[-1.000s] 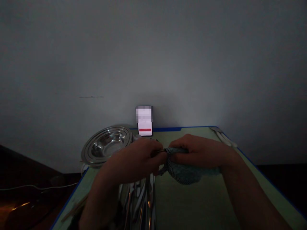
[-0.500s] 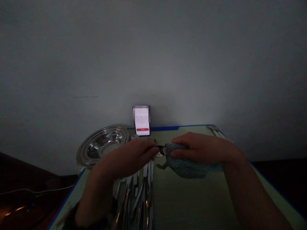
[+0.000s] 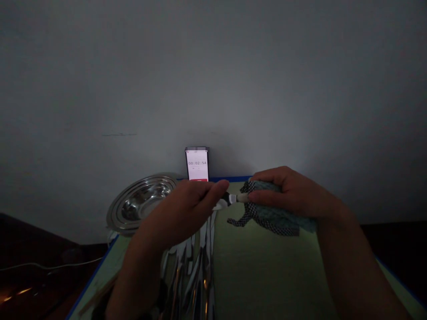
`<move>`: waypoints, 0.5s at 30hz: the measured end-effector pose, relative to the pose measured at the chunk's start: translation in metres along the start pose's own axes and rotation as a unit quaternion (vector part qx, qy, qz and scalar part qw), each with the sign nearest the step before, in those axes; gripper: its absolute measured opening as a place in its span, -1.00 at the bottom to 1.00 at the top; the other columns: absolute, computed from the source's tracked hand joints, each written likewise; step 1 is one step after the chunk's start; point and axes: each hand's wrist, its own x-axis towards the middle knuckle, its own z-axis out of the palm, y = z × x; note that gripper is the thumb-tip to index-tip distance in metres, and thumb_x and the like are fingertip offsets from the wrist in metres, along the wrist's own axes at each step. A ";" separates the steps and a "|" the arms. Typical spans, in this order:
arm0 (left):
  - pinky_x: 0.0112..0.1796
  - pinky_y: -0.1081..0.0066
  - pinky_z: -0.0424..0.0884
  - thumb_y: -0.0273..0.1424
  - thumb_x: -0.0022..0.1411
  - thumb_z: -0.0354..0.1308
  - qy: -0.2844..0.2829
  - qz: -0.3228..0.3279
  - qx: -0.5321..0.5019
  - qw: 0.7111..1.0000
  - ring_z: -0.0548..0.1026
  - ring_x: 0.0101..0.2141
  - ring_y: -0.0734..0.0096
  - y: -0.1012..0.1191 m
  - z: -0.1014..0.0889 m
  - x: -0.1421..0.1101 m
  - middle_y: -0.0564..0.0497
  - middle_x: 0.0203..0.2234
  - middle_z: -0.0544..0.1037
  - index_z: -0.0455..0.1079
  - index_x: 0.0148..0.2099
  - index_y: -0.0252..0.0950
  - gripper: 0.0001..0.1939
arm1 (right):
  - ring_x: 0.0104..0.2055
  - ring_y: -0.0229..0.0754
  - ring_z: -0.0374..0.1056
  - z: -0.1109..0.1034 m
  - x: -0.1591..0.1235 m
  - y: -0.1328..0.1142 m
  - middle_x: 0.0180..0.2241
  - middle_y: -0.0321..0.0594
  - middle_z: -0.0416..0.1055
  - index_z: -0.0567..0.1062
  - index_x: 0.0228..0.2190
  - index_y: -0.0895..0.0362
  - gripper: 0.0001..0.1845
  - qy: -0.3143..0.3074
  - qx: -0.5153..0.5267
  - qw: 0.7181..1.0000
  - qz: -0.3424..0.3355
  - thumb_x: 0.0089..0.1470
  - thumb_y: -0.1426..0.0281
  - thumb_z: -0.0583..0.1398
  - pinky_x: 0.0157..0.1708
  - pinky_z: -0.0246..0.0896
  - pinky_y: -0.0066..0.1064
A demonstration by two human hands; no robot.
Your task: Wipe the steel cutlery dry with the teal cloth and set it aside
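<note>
item: utensil (image 3: 237, 198), one, metal head and pale handle, raised above the table (image 3: 267, 271), level between both hands.

item: cloth (image 3: 280, 218), blue-green and fuzzy, black-and-white checked border; bunched about the handle's far end, a loose border strip hanging at its near side.

right hand (image 3: 296, 191): grip narrow, holding the cloth, thumb against the handle.

left hand (image 3: 190, 206): grip at the metal head, thumb extended above it; other fingers mostly hidden, so whether they press on the metal cannot be told.

change, against half a second ago: the hands stand wider apart, the right one higher; a stretch of pale handle now shows bare between metal and cloth, where only metal showed outside the cloth. judged meaning: the cloth has slid along the utensil away from the head, so its contact is now on the handle, with the metal uncovered.

surroundings: nested metal bowls (image 3: 116, 204), far left of the table; loose cutlery (image 3: 203, 242), in a lengthwise pile beside the left forearm; phone (image 3: 198, 166), upright by the wall (image 3: 213, 89), reading 00:02:54; white cable (image 3: 43, 267), lower left, off the table.
</note>
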 end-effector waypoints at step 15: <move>-0.60 0.53 0.07 -0.15 0.30 -0.22 -0.045 -0.046 0.064 0.996 0.25 -0.64 0.57 -0.004 -0.003 0.000 0.12 -0.68 0.35 0.38 -0.47 -0.31 -0.50 | -0.51 -0.33 0.26 0.015 0.005 -0.013 -0.50 -0.33 0.41 0.48 -0.37 0.15 -0.68 -0.031 -0.058 0.996 -0.056 0.05 0.15 0.13 -0.56 0.08 -0.52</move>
